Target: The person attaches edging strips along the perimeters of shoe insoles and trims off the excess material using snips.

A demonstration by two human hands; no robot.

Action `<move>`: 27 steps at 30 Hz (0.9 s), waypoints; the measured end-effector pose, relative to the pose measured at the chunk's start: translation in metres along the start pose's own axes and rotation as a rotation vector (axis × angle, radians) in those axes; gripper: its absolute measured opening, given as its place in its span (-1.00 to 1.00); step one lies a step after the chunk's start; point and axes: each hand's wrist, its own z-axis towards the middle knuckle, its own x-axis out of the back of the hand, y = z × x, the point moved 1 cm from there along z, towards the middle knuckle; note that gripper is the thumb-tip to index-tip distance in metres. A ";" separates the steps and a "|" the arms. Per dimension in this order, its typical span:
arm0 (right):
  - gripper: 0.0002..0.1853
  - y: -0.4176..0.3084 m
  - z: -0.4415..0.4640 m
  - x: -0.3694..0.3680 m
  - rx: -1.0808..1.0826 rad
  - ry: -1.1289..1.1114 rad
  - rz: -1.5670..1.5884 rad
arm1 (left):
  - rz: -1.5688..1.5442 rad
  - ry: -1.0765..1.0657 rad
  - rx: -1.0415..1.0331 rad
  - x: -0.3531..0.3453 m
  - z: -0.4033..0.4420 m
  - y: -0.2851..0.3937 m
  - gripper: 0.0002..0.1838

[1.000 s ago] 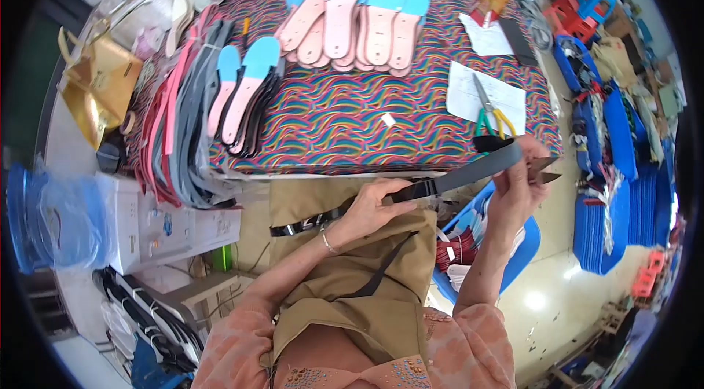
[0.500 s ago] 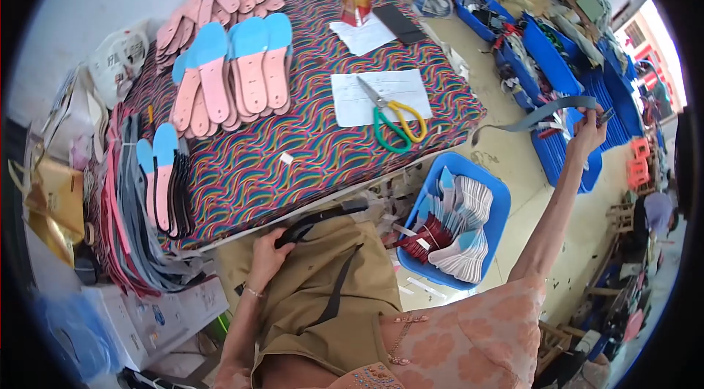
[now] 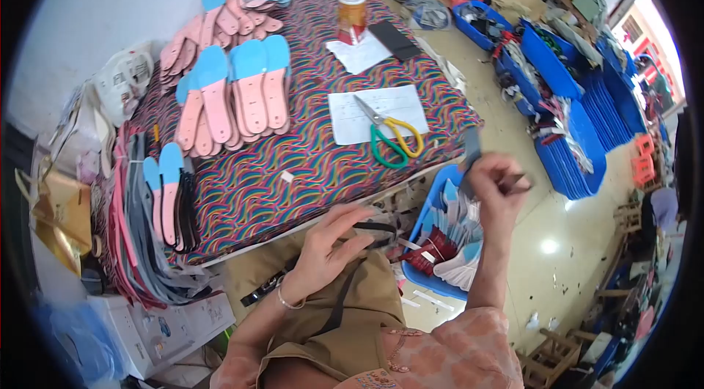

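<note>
My left hand (image 3: 328,251) is over my lap, fingers stretched and apart, with the thumb spread. A black strap (image 3: 378,227) shows just beyond its fingertips; whether they touch it is hard to tell. Part of a black strap with metal fittings (image 3: 270,288) lies on the brown apron (image 3: 293,327) below the wrist. My right hand (image 3: 500,185) is raised beside the table corner, its fingers closed around a grey strap (image 3: 471,151). One piece of that strap hangs near the table edge, and a short end pokes out at the right of the fist, blurred.
A patterned table (image 3: 271,187) bears pink and blue insoles (image 3: 253,99), scissors (image 3: 392,129) on paper, a bottle (image 3: 352,13) and a phone (image 3: 394,41). Straps (image 3: 139,228) hang at its left end. A blue basket (image 3: 416,235) of sole pieces stands beneath my right arm.
My right hand has come in from far right toward the table corner, bringing the grey strap. My left hand has let go of the black strap, risen and moved right, its fingers spreading.
</note>
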 end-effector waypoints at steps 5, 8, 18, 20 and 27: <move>-0.70 0.000 -0.048 -0.072 -0.086 -0.349 0.126 | -0.594 0.077 0.099 0.009 0.018 0.016 -0.66; -0.67 0.005 -0.064 -0.105 -0.157 -0.426 0.276 | -0.631 0.213 0.136 0.016 0.014 0.003 -0.75; -0.84 0.024 -0.009 -0.196 -0.353 -0.608 0.384 | -0.514 0.497 0.156 0.097 0.036 -0.023 -0.77; -0.86 0.045 0.010 -0.227 -0.298 -0.589 0.354 | -0.188 0.646 0.209 0.125 0.048 -0.051 -0.78; -0.86 0.110 0.026 -0.328 -0.019 -0.537 0.133 | 0.782 0.806 0.208 0.212 0.097 -0.143 -0.37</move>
